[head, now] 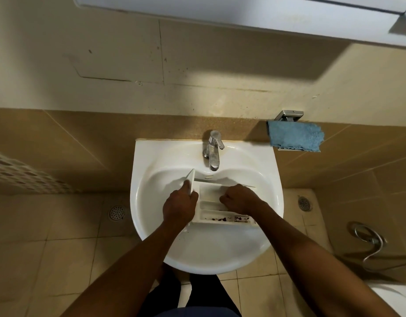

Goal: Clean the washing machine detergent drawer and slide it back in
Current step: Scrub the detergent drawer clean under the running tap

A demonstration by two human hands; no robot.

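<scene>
Beige-tiled bathroom, white sink (pixel 147 156). Left hand (pixel 180 207) gripped upturned front panel (pixel 192 179) at left end of detergent drawer (pixel 211 194). Drawer lay in basin below tap (pixel 213 152), long axis left to right, compartments up. Label (pixel 231 218) on near edge was unreadable. Right hand (pixel 239 199) was curled inside compartment; couldn't tell if it held anything. Blue cloth (pixel 295 136) hung far right.

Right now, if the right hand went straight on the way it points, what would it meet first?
The right hand points left along the detergent drawer, so it would probably meet the front panel, which the left hand grips. Depth is unclear.
</scene>
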